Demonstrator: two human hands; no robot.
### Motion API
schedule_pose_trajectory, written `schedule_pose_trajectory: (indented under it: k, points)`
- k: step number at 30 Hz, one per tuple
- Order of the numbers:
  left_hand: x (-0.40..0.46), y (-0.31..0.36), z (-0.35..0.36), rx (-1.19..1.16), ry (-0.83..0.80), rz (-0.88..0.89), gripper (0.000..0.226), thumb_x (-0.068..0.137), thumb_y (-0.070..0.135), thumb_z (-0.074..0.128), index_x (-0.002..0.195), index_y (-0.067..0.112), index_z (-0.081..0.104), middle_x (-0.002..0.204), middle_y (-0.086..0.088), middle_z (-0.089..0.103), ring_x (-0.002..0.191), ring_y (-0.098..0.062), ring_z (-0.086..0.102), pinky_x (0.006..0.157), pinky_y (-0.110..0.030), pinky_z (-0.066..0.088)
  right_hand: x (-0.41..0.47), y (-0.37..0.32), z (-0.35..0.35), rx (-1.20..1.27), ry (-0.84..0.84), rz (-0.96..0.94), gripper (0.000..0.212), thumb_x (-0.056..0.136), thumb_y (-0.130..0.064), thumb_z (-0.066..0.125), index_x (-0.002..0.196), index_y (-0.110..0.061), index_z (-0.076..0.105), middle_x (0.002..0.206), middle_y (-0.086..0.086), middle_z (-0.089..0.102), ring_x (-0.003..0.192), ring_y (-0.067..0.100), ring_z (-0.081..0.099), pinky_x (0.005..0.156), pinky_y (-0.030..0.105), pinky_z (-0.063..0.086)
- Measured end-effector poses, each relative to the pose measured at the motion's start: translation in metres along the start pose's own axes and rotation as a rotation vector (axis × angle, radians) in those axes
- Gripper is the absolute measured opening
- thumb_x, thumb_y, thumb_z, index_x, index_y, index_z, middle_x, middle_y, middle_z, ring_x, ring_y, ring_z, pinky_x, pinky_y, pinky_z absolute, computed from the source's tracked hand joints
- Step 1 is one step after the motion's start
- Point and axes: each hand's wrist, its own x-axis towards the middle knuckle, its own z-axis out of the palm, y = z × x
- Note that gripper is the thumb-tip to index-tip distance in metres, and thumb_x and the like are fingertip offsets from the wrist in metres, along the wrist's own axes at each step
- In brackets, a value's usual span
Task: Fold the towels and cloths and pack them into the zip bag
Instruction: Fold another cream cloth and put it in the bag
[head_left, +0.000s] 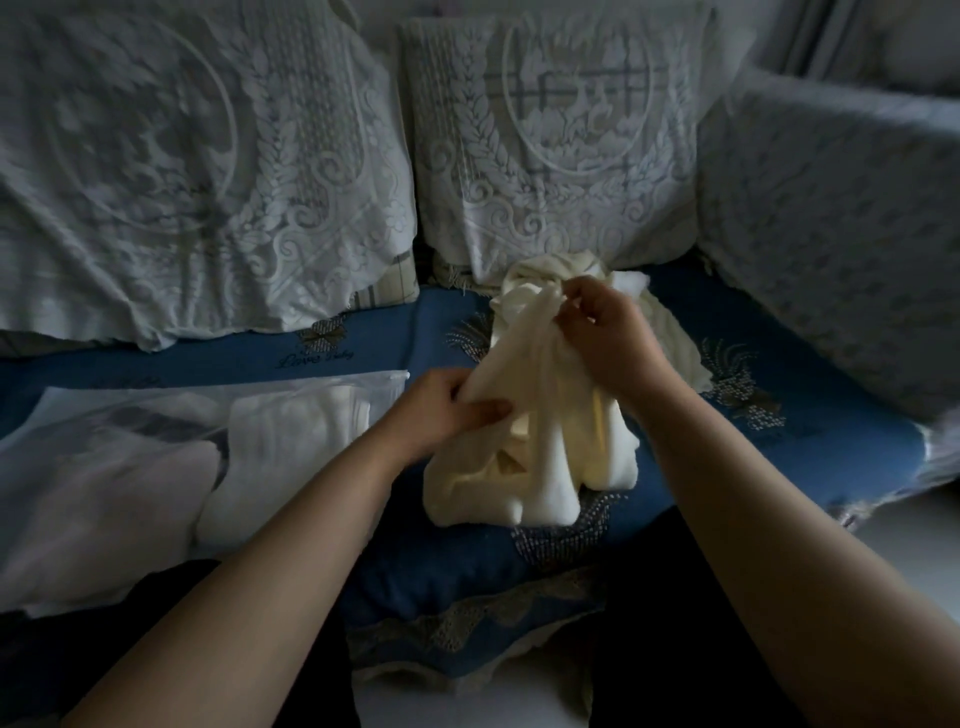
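one view only, head-worn, wide-angle. looks forward and steeply down from above the person's own forearms, which enter from the bottom edge and converge mid-frame. close range: left hand (441, 410) and right hand (610, 338) sit near centre. facing a sofa seat (810, 436) head-on; back cushions (550, 150) fill the top of frame, armrest (841, 249) at right. straight edges bow toward the corners, corners darken. zip bag (156, 467) lies at left. no second view, so no overlap to note.
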Motion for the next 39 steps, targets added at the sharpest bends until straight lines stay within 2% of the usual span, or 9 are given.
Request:
schedule_pose_trajectory:
  k: [3,9,11,14,16,25,30,35,39]
  points:
    - [-0.001,-0.011,-0.004,0.175,-0.080,-0.058,0.021,0.081,0.042,0.069,0.092,0.024,0.067,0.083,0.012,0.066,0.075,-0.002,0.062,0.068,-0.020,0.051,0.012,-0.015,-0.015,0.079,0.174,0.015,0.017,0.094,-0.012,0.050,0.105,-0.015,0.061,0.076,-0.008,0.056,0.062,0.005,0.052,0.049,0.010,0.041]
    - [0.006,-0.032,-0.015,0.542,0.029,-0.267,0.027,0.089,0.035,0.053,0.095,0.012,0.064,0.092,-0.005,0.067,0.083,-0.023,0.062,0.075,-0.034,0.051,0.021,-0.032,-0.032,0.224,0.334,-0.034,0.016,0.092,-0.006,0.047,0.095,-0.016,0.059,0.070,-0.008,0.054,0.061,0.007,0.049,0.058,0.022,0.043]
    - [0.005,-0.023,-0.023,0.199,0.150,-0.429,0.028,0.095,0.027,0.048,0.100,0.003,0.060,0.085,-0.014,0.066,0.079,-0.029,0.065,0.071,-0.039,0.056,0.023,-0.034,-0.041,0.270,0.449,-0.043,0.015,0.091,-0.005,0.047,0.092,-0.016,0.057,0.071,-0.009,0.052,0.063,0.005,0.047,0.062,0.022,0.041]
    - [0.000,-0.006,-0.034,-0.865,0.236,-0.574,0.027,0.100,0.022,0.042,0.122,0.008,0.048,0.086,-0.015,0.062,0.080,-0.026,0.063,0.065,-0.037,0.057,0.020,-0.026,-0.053,0.320,0.599,-0.042,0.010,0.090,-0.006,0.047,0.087,-0.014,0.053,0.070,-0.011,0.048,0.063,0.002,0.043,0.065,0.022,0.039]
    - [0.002,-0.001,-0.040,-1.094,0.337,-0.533,0.029,0.099,0.018,0.045,0.126,0.010,0.050,0.085,-0.013,0.059,0.076,-0.023,0.060,0.069,-0.035,0.056,0.013,-0.017,-0.052,0.328,0.625,-0.030,0.009,0.091,-0.007,0.046,0.087,-0.014,0.051,0.072,-0.011,0.048,0.064,0.001,0.044,0.065,0.020,0.040]
    - [0.011,0.066,-0.083,-0.850,0.401,-0.300,0.022,0.093,0.001,0.045,0.075,0.012,0.053,0.067,-0.005,0.054,0.052,-0.012,0.055,0.034,-0.015,0.044,0.015,-0.001,-0.093,0.345,0.762,0.055,0.014,0.092,-0.019,0.043,0.080,-0.024,0.049,0.076,-0.009,0.049,0.067,0.004,0.044,0.067,0.023,0.040]
    - [0.040,0.063,-0.097,-0.033,0.612,-0.185,0.025,0.083,0.001,0.053,0.070,0.022,0.056,0.083,-0.007,0.059,0.066,-0.020,0.050,0.057,-0.027,0.043,0.045,0.005,-0.106,0.157,0.650,0.111,0.015,0.087,-0.015,0.044,0.094,-0.017,0.057,0.071,-0.011,0.049,0.063,0.003,0.044,0.060,0.024,0.036]
    - [0.076,0.068,-0.099,-0.152,0.720,-0.145,0.036,0.090,-0.002,0.038,0.111,0.015,0.061,0.113,-0.008,0.061,0.084,-0.023,0.064,0.074,-0.037,0.058,0.084,0.018,-0.105,0.246,0.533,0.258,0.022,0.086,-0.008,0.046,0.097,-0.011,0.065,0.074,0.000,0.056,0.072,0.015,0.051,0.064,0.027,0.041]
    - [0.077,0.085,-0.101,-0.279,0.927,0.204,0.028,0.087,0.001,0.045,0.098,0.015,0.067,0.102,-0.003,0.067,0.095,-0.018,0.065,0.086,-0.038,0.057,0.092,0.008,-0.117,0.478,0.590,0.129,0.019,0.090,-0.011,0.049,0.077,-0.022,0.058,0.068,-0.006,0.054,0.064,0.007,0.050,0.063,0.024,0.043]
